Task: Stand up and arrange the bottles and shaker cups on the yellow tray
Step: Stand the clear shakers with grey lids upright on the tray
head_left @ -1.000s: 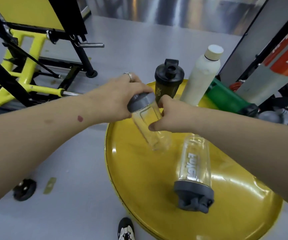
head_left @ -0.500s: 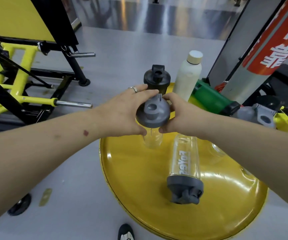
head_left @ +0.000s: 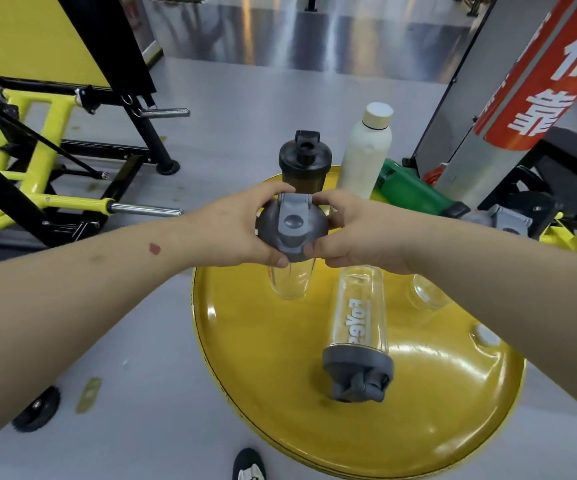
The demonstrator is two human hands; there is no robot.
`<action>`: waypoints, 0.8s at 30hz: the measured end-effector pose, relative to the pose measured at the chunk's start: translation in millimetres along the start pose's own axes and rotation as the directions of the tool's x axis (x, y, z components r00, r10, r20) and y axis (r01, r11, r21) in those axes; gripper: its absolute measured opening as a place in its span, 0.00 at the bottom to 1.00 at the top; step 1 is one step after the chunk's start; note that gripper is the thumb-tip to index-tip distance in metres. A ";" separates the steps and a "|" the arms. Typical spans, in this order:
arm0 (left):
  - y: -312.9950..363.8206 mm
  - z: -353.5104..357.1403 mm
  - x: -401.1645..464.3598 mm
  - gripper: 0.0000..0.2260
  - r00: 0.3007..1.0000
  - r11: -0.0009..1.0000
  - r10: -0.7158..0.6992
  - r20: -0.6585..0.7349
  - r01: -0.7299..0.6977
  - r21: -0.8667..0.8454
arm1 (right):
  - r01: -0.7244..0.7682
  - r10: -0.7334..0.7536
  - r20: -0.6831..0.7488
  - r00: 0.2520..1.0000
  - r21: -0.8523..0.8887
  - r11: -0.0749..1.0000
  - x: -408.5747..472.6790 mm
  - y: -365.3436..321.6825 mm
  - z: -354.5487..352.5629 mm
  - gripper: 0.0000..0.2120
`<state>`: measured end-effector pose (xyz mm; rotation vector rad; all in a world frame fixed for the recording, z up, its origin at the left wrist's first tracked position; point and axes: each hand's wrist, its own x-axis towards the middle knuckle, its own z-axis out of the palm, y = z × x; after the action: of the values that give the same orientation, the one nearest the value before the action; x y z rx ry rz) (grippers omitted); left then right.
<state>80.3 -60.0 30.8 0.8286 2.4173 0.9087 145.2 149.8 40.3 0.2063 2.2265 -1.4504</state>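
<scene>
A clear shaker cup with a grey lid stands upright at the back left of the round yellow tray. My left hand and my right hand both grip its lid from either side. A second clear shaker cup lies on its side mid-tray, grey lid toward me. A dark shaker with a black lid and a white bottle stand upright at the tray's far edge. A green bottle lies at the back right. Under my right forearm lies a clear bottle, mostly hidden.
A yellow and black gym machine with a steel bar stands to the left. A red and silver pillar rises at the right, with grey and yellow gear beside it. A small black wheel and my shoe are on the grey floor.
The clear shaker went from tilted in my hands to standing upright on the tray. Both hands shifted onto its lid. The view moved back slightly.
</scene>
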 end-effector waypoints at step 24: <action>87.8 28.1 -37.7 0.17 0.968 0.966 0.247 -0.037 -0.243 0.082 | -0.193 0.227 -0.108 0.968 -0.899 0.394 -49.0 6.6 -18.3 0.25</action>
<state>157.2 -19.1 79.1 1.1681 2.4396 0.9384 185.1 175.2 63.5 0.0789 2.4957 0.0581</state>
